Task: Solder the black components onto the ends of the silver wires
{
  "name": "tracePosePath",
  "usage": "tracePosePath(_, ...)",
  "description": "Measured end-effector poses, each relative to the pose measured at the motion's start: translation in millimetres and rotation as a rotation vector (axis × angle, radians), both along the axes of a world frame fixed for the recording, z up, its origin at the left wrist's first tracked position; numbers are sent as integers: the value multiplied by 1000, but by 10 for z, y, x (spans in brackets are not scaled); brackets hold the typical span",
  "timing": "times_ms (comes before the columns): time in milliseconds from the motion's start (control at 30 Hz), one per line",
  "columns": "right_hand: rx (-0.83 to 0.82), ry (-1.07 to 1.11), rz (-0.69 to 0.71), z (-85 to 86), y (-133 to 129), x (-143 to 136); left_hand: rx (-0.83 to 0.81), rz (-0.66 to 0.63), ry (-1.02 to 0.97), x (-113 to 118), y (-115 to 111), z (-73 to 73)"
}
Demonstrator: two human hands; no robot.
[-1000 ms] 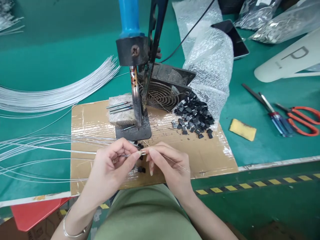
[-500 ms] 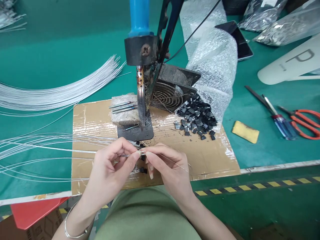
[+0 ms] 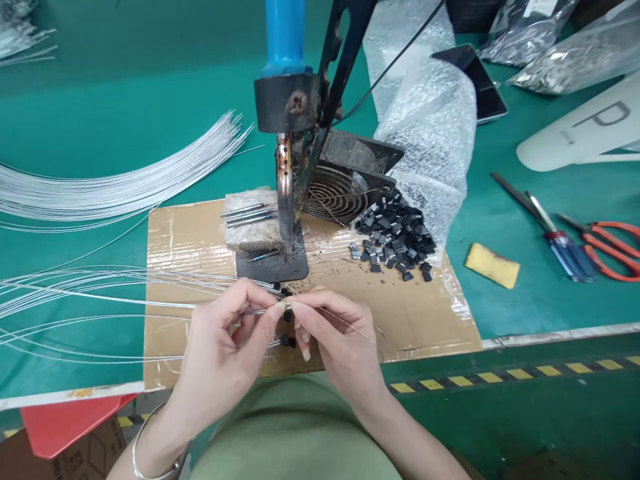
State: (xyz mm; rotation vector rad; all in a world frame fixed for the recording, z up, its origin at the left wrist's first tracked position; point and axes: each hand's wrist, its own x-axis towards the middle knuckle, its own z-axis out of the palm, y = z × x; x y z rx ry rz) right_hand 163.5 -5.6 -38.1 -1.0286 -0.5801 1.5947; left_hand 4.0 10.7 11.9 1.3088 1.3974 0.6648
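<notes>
My left hand (image 3: 227, 343) pinches a thin wire, its thumb and forefinger meeting those of my right hand (image 3: 337, 337) above the cardboard (image 3: 400, 313). A thin strand runs from my right fingers across the palm. The wire's tip between the fingertips is too small to make out. Black connectors (image 3: 287, 341) on white wires (image 3: 100, 293) lie behind and beneath the fingers. Just beyond the hands stands a soldering iron (image 3: 285, 193) with a blue handle, its tip pointing down at a dark plate (image 3: 273, 267).
Many small black connectors (image 3: 395, 233) are heaped beside a bubble-wrap bag (image 3: 435, 127) and a fan (image 3: 335, 190). A yellow sponge (image 3: 493, 265), a screwdriver (image 3: 563, 243) and orange-handled scissors (image 3: 610, 247) lie right. A wire bundle (image 3: 125, 187) rests left.
The whole view has shifted slightly. My two hands remain pressed together at the fingertips, with the left hand turned a little.
</notes>
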Motion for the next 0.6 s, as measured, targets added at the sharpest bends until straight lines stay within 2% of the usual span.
tracePosePath(600, -170, 140, 121, 84, 64, 111, -4, -65, 0, -46, 4, 12)
